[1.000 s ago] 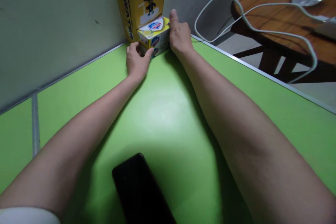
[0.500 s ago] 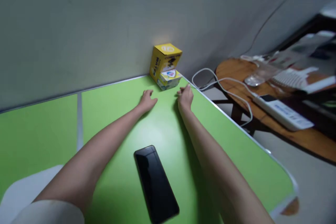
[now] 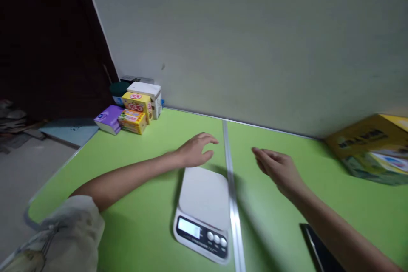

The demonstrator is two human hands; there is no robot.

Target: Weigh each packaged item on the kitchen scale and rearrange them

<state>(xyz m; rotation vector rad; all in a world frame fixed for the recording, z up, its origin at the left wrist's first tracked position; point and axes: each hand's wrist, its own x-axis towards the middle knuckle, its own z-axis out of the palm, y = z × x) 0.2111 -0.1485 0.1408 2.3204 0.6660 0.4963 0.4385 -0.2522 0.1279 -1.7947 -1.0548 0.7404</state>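
Note:
Above the far end of a white digital kitchen scale (image 3: 204, 197) is my left hand (image 3: 197, 148), its thumb and fingers apart with nothing between them. The scale lies left of the table's metal seam, its small display lit and its plate bare. My right hand (image 3: 279, 168) hovers over the table right of the seam, fingers drawn together; I see nothing in them. Partly under my right forearm lies a black phone (image 3: 318, 248). Further right, by the wall, a yellow box (image 3: 360, 136) stands behind a smaller green and white box (image 3: 369, 170), both blurred.
At the table's far left corner stand a purple box (image 3: 110, 120), an orange and yellow box (image 3: 132, 122), a yellow box (image 3: 138, 104), a white box (image 3: 146, 89) and a dark-lidded container (image 3: 119, 89). A grey wall (image 3: 255, 51) borders the green table's back edge (image 3: 270, 131).
The view has swung left, bringing the scale and the left-corner boxes into sight. Both hands have moved left, away from the yellow box, which stays by the wall. My hands are farther apart.

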